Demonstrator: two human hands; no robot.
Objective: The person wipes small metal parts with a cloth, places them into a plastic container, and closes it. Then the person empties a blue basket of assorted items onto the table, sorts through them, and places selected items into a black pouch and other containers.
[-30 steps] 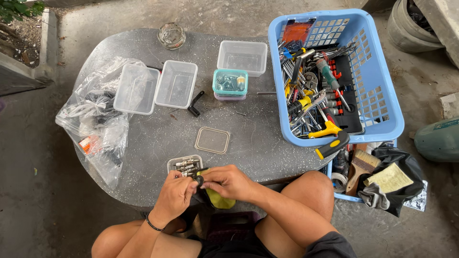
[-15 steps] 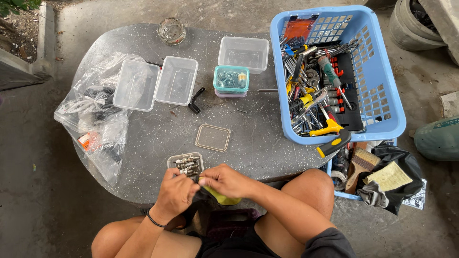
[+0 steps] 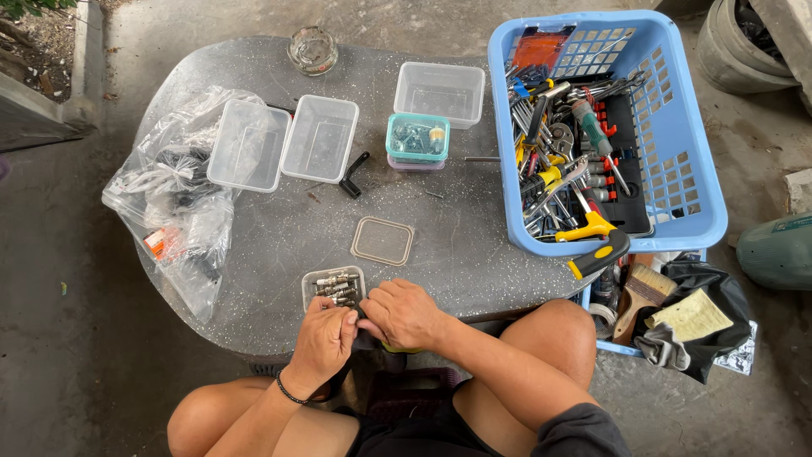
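Both hands met at the near table edge: the left hand (image 3: 326, 337) and right hand (image 3: 404, 311) were curled together around a small dark part (image 3: 362, 326), mostly hidden between the fingers, with a yellow-green cloth (image 3: 396, 347) peeking out just under the right hand. What the part was could not be told. Touching the left fingertips, just beyond them, sat a small tray of metal bits (image 3: 332, 286). Farther in on the grey table (image 3: 254, 245) lay a flat square lid (image 3: 382, 241), then a black handle (image 3: 353, 174) and a teal box (image 3: 418, 140). Left of these stood two clear tubs (image 3: 283, 148) beside a plastic bag (image 3: 173, 199). On the right a blue basket (image 3: 677, 127) held tools. At the far edge sat another clear tub (image 3: 439, 89) and a glass ashtray (image 3: 312, 49).
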